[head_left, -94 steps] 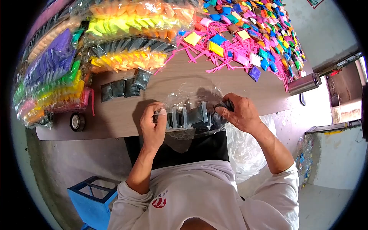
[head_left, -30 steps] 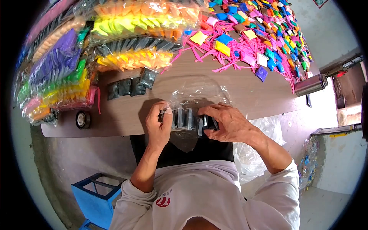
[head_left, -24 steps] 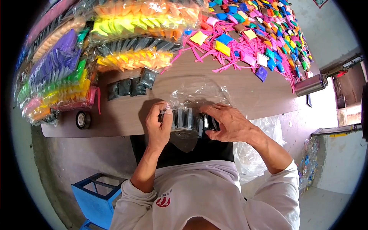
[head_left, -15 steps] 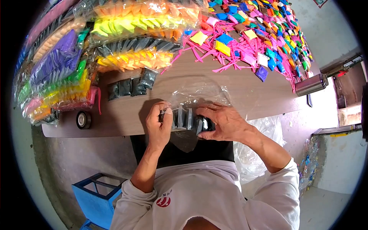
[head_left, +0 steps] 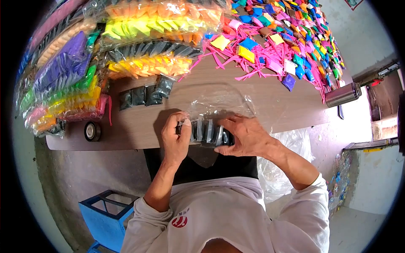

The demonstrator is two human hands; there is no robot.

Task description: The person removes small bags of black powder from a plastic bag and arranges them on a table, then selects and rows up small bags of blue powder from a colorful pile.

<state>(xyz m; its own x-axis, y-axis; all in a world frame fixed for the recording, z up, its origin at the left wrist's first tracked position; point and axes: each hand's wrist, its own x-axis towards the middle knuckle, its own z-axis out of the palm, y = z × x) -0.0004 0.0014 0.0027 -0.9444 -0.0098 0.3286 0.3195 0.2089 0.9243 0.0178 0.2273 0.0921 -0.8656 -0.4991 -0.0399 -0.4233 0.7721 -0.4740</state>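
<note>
**Now: dark packets pressed into a row inside a clear bag**

Right at the near edge of the worktop point(head_left: 274, 107), both hands close on one row of dark packets point(head_left: 206, 131) that stands on edge inside a clear bag point(head_left: 221, 101). The left hand point(head_left: 176, 137) is curled tight around the row's nine o'clock end, gripping it through the film. The right hand point(head_left: 247, 137) holds the three o'clock end, fingers stretched along the top and thumb below. Squeezing from both ends seems to be what keeps the thin packets upright and tight together. The bag's loose mouth billows away toward twelve o'clock.

Four more loose dark packets point(head_left: 145, 95) lie at ten o'clock from the hands, within easy reach. Beyond them, bagged bundles of coloured packets point(head_left: 63, 76) are stacked along the far left. A black roll point(head_left: 92, 131), possibly tape, sits at nine o'clock. Pink strips point(head_left: 257, 52) and scattered coloured packets cover the worktop from twelve to two o'clock, and a metal flask point(head_left: 342, 94) lies at its right end. Below the worktop stand a blue crate point(head_left: 105, 211) on a concrete floor at seven o'clock and crumpled plastic sheeting point(head_left: 280, 162) at four o'clock.
</note>
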